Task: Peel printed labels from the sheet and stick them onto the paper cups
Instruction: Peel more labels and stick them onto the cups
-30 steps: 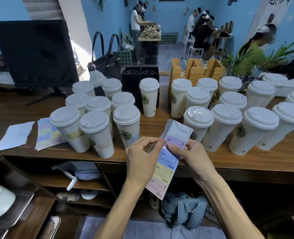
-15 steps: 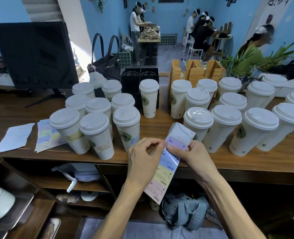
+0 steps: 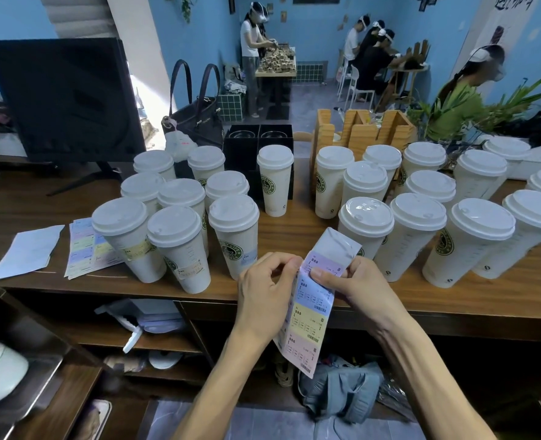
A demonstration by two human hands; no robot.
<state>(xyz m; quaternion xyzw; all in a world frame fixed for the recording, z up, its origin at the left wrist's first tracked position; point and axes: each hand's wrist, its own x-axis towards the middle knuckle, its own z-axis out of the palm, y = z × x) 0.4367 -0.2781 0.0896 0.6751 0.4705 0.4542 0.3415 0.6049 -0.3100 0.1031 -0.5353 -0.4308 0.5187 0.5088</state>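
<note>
A label sheet [image 3: 310, 315] of pastel printed stickers hangs just in front of the wooden counter's [image 3: 294, 230] near edge, pinched at its top between both hands. The left hand [image 3: 267, 290] curls on its left edge; the right hand's [image 3: 355, 287] thumb presses the purple label. Lidded paper cups [image 3: 180, 246] crowd the counter.

Both hands, left hand [image 3: 264, 296] and right hand [image 3: 355, 289], pinch the label sheet [image 3: 310, 309] before lidded cups [image 3: 180, 246].

Blue walls [image 3: 199, 33] at twelve o'clock, grey floor [image 3: 307, 100] beneath, wooden counter [image 3: 294, 236] across the middle, dark monitor [image 3: 63, 100] at ten.
</note>
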